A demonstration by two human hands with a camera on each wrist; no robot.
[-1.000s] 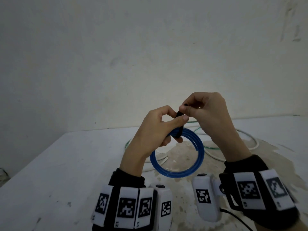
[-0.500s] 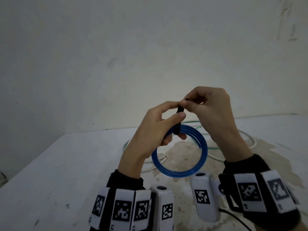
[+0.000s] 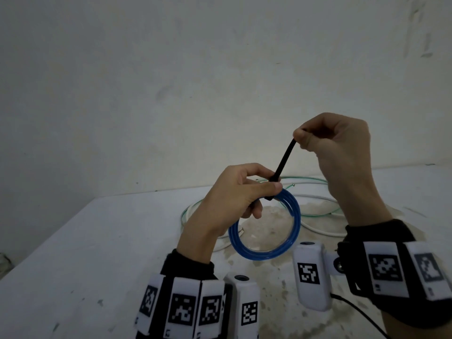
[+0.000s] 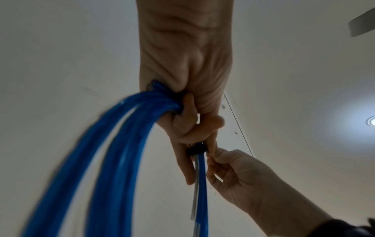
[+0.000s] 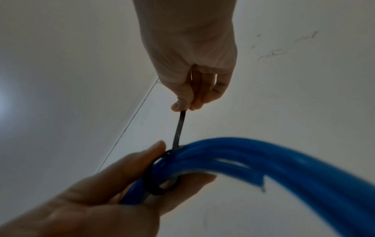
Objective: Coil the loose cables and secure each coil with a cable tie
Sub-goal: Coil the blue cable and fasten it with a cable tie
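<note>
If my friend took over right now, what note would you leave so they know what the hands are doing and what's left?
Left hand: holds the blue cable coil up above the table, grip at the spot where the tie wraps it.
Right hand: pinches the tail of the black cable tie, stretched up and away from the coil.
Done: blue cable is coiled, tie is looped round it and threaded.
Left: the right wrist view shows the loop not yet snug, so pull it tight. Then coil and tie the white cable and the green cable lying loose on the table behind.
</note>
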